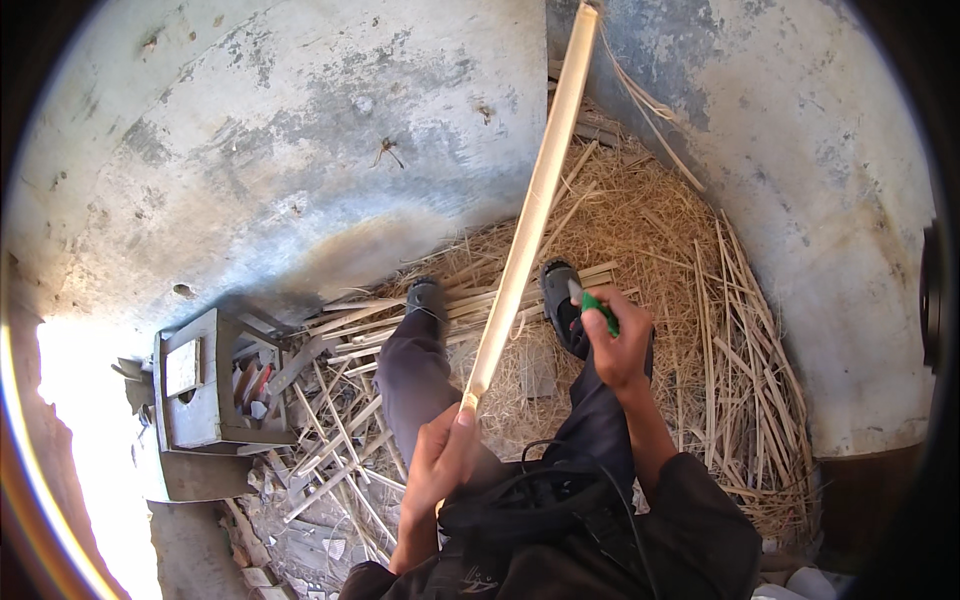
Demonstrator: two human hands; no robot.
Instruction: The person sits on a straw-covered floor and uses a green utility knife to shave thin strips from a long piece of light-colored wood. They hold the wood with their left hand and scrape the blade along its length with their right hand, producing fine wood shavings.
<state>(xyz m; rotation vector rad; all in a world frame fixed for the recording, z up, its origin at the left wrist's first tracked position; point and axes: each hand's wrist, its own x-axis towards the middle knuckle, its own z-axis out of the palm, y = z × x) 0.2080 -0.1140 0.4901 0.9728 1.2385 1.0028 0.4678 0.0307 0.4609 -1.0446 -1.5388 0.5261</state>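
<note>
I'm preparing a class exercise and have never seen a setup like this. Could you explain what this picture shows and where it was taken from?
There is no machine here: these are a person's own bare hands. The camera is worn on the person's head and looks down; its wide fisheye lens bends straight edges and darkens the corners.

The left hand grips the near end of a long, pale strip that slants up and away. The right hand holds a small green tool with a greyish tip, apart from the strip.

Below, straw-like shavings and loose thin sticks cover much of the floor, around the person's dark shoes. A box-like cabinet stands at the left, and weathered walls rise beyond.
</note>
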